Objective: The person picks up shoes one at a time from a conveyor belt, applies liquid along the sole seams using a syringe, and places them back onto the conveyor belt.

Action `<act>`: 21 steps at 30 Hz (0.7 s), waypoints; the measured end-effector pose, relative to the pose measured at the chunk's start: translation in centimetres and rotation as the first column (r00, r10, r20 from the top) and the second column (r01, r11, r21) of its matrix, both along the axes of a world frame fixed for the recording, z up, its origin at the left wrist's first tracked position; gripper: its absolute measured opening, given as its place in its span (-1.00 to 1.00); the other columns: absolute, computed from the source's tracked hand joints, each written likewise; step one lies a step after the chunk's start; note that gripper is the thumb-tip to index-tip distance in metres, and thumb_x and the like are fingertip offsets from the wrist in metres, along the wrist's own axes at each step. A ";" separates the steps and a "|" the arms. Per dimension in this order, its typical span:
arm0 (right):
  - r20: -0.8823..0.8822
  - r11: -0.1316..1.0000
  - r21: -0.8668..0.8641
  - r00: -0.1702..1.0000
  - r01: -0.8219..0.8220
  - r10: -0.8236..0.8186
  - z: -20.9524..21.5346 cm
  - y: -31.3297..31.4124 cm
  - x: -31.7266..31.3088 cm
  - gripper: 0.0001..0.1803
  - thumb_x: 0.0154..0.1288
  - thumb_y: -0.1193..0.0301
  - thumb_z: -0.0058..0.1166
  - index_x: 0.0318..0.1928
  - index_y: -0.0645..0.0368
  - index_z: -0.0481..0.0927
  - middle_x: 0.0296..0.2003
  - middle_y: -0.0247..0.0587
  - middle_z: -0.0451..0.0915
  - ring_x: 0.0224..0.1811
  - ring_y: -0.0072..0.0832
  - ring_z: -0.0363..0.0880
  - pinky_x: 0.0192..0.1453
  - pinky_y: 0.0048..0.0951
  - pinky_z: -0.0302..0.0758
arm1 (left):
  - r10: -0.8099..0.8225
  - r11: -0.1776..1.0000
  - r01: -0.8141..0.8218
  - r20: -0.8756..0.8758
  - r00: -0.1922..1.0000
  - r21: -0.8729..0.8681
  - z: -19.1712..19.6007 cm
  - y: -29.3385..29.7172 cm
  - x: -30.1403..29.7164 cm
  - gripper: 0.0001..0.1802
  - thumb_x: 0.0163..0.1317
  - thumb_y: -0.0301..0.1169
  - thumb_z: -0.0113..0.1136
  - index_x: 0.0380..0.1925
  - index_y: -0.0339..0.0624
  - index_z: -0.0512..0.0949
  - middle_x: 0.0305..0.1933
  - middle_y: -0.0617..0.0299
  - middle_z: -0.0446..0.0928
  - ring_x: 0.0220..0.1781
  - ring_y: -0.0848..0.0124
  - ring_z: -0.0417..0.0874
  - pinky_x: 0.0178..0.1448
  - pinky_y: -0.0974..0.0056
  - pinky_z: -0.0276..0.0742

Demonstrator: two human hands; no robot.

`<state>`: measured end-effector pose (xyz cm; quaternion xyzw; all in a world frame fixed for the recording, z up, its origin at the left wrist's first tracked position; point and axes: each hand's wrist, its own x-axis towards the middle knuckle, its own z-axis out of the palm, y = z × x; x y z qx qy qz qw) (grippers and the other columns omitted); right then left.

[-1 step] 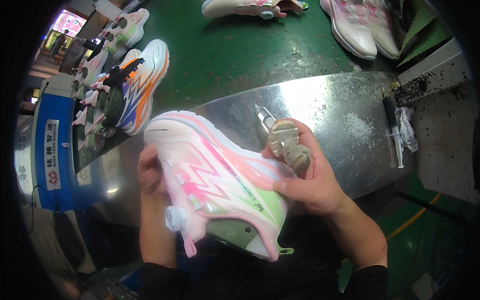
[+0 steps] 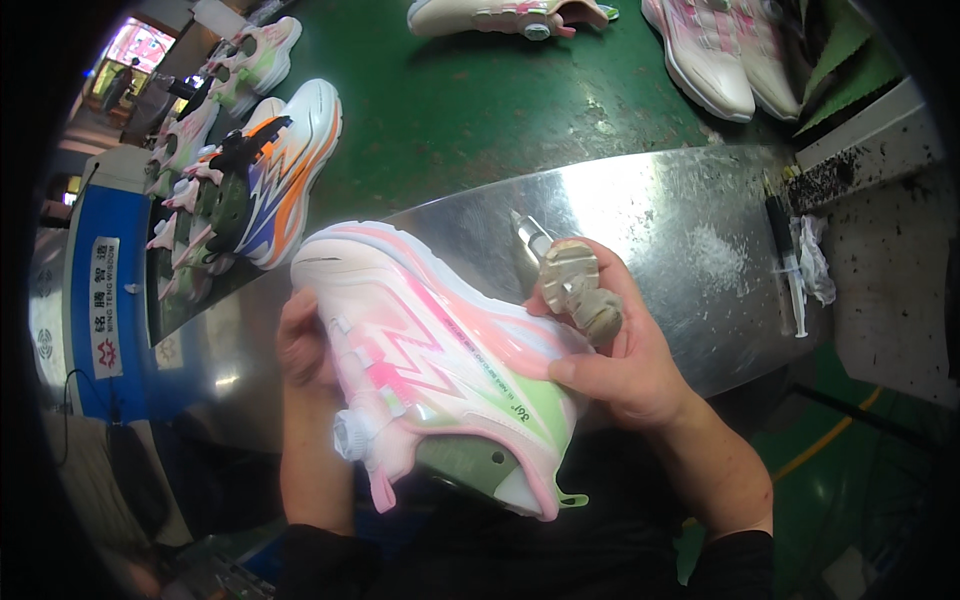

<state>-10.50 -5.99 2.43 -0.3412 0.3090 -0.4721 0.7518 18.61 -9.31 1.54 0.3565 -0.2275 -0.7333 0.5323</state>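
A pink, white and pale green sneaker [image 2: 440, 345] is held over the metal work plate, its toe to the upper left and its side facing up. A dark green last [image 2: 460, 462] shows inside its opening, and a white dial [image 2: 352, 434] sits at the tongue. My left hand [image 2: 304, 342] is closed on the shoe near the toe, its fingers partly hidden beneath. My right hand [image 2: 637, 368] presses its thumb on the sole edge near the heel. The same hand grips a metal-tipped tool [image 2: 570, 275] with a ridged beige collar and a lumpy wrapped end.
The shiny metal plate [image 2: 670, 210], with white crumbs, lies on a green table [image 2: 440, 110]. More sneakers [image 2: 290, 180] line the left; a pair [image 2: 705, 65] and a single sneaker [image 2: 480, 18] stand at the back. A syringe [image 2: 795, 290] and crumpled white paper [image 2: 818, 258] lie right.
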 end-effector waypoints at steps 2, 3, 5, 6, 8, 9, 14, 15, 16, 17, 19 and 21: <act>0.029 0.999 0.038 0.999 -0.030 0.028 0.2 0.0 1.1 -0.08 -0.11 0.60 0.20 0.29 0.16 0.02 -0.03 -0.21 0.33 0.07 -0.45 0.33 0.21 -0.40 0.26 | 0.073 0.997 -0.073 -0.008 0.997 -0.014 1.1 0.6 1.7 -0.54 0.15 -0.39 0.01 0.03 -0.46 0.35 -0.02 -0.08 0.50 -0.04 0.20 0.58 0.10 0.09 0.51; 0.063 0.998 0.052 0.998 -0.016 0.012 0.4 0.2 2.0 -0.07 -0.13 0.61 0.21 0.29 0.15 0.03 -0.04 -0.21 0.34 0.06 -0.43 0.33 0.20 -0.39 0.28 | 0.070 0.996 -0.069 0.010 0.998 -0.048 2.0 1.3 2.3 -0.56 0.12 -0.40 0.03 -0.01 -0.45 0.38 -0.06 -0.06 0.51 -0.07 0.21 0.59 0.08 0.10 0.52; 0.155 0.996 0.083 0.988 -0.010 -0.003 0.2 0.3 3.1 -0.06 -0.18 0.65 0.24 0.28 0.14 0.07 -0.06 -0.20 0.36 0.04 -0.39 0.36 0.16 -0.35 0.35 | 0.005 0.990 -0.002 0.018 1.000 -0.139 1.7 1.6 2.1 -0.60 0.06 -0.44 0.07 -0.08 -0.42 0.44 -0.13 0.00 0.55 -0.14 0.25 0.61 0.03 0.12 0.55; 0.094 0.996 0.091 0.995 0.009 -0.018 -0.3 0.3 2.1 -0.07 -0.19 0.68 0.23 0.26 0.15 0.09 -0.08 -0.20 0.37 0.01 -0.36 0.39 0.11 -0.32 0.41 | -0.030 0.985 0.033 0.021 0.999 -0.171 1.2 1.3 1.2 -0.62 0.04 -0.46 0.10 -0.11 -0.40 0.47 -0.17 0.03 0.57 -0.18 0.26 0.61 0.01 0.13 0.56; -0.003 0.978 0.131 0.986 0.165 -0.166 -0.3 1.6 0.5 -0.03 -0.25 0.67 0.23 0.28 0.15 0.10 -0.10 -0.19 0.39 -0.03 -0.33 0.42 0.10 -0.31 0.42 | -0.016 0.997 0.006 -0.135 0.991 -0.079 -3.1 0.1 -0.7 -0.59 -0.05 -0.43 0.23 -0.12 -0.26 0.49 -0.16 0.14 0.57 -0.12 0.33 0.59 0.06 0.21 0.50; -0.003 0.978 0.002 0.978 0.210 -0.210 -1.8 2.3 -1.3 -0.03 -0.25 0.62 0.21 0.29 0.19 0.09 -0.09 -0.17 0.39 -0.02 -0.31 0.43 0.10 -0.33 0.41 | -0.006 0.991 -0.013 -0.144 0.990 -0.130 -3.2 0.0 -2.8 -0.56 -0.06 -0.43 0.26 -0.10 -0.21 0.47 -0.15 0.17 0.56 -0.10 0.38 0.58 0.10 0.25 0.47; -0.189 0.964 0.255 0.982 0.075 -0.026 -9.3 0.3 -5.6 -0.46 0.15 0.28 0.13 0.03 0.41 0.37 -0.15 0.04 0.53 -0.19 -0.18 0.54 -0.15 -0.27 0.47 | -0.041 0.985 0.002 -0.221 0.974 -0.175 -1.2 -0.8 -2.7 -0.55 -0.01 -0.48 0.22 -0.04 -0.23 0.41 -0.08 0.15 0.53 -0.01 0.35 0.55 0.18 0.21 0.42; -0.192 0.979 0.204 0.981 0.032 0.008 -7.6 0.1 -4.9 -0.54 0.19 0.49 -0.06 0.11 0.40 0.30 0.01 0.08 0.42 -0.01 -0.09 0.46 0.08 -0.16 0.43 | -0.037 0.987 0.002 -0.220 0.975 -0.158 -1.4 -0.7 -2.7 -0.55 0.00 -0.48 0.21 -0.04 -0.23 0.40 -0.08 0.15 0.53 -0.01 0.36 0.54 0.17 0.22 0.42; -0.193 0.980 0.199 0.981 0.015 0.024 -7.5 0.0 -5.0 -0.54 0.19 0.49 -0.06 0.11 0.40 0.30 0.01 0.08 0.42 -0.01 -0.09 0.46 0.08 -0.16 0.43 | -0.021 0.987 -0.016 -0.221 0.975 -0.163 -1.6 -0.7 -2.8 -0.55 0.00 -0.48 0.21 -0.04 -0.23 0.40 -0.08 0.15 0.53 -0.01 0.36 0.54 0.17 0.22 0.42; -0.167 0.971 0.236 0.986 0.030 0.010 -7.8 -0.1 -5.4 -0.55 0.21 0.47 -0.08 0.12 0.37 0.32 0.00 0.05 0.44 -0.02 -0.12 0.48 0.06 -0.18 0.45 | -0.036 0.982 -0.007 -0.225 0.974 -0.189 -1.9 -0.8 -3.0 -0.55 0.00 -0.48 0.21 -0.04 -0.23 0.40 -0.08 0.15 0.53 -0.02 0.35 0.54 0.16 0.22 0.42; -0.114 0.949 0.310 0.993 0.058 -0.023 -7.9 -0.6 -5.6 -0.57 0.25 0.43 -0.11 0.13 0.32 0.36 -0.02 0.00 0.48 -0.04 -0.18 0.51 0.01 -0.23 0.48 | -0.039 0.974 -0.010 -0.212 0.977 -0.225 -1.5 -1.2 -3.3 -0.55 -0.01 -0.46 0.22 -0.05 -0.22 0.41 -0.10 0.16 0.53 -0.04 0.36 0.54 0.16 0.23 0.41; -0.125 0.945 0.315 0.991 0.084 -0.047 -8.0 -1.0 -6.0 -0.58 0.26 0.43 -0.11 0.11 0.31 0.37 -0.03 -0.02 0.49 -0.07 -0.19 0.52 -0.01 -0.25 0.48 | -0.047 0.971 -0.006 -0.216 0.975 -0.238 -1.0 -1.5 -3.5 -0.55 -0.02 -0.45 0.23 -0.06 -0.21 0.41 -0.10 0.16 0.53 -0.04 0.36 0.54 0.16 0.22 0.41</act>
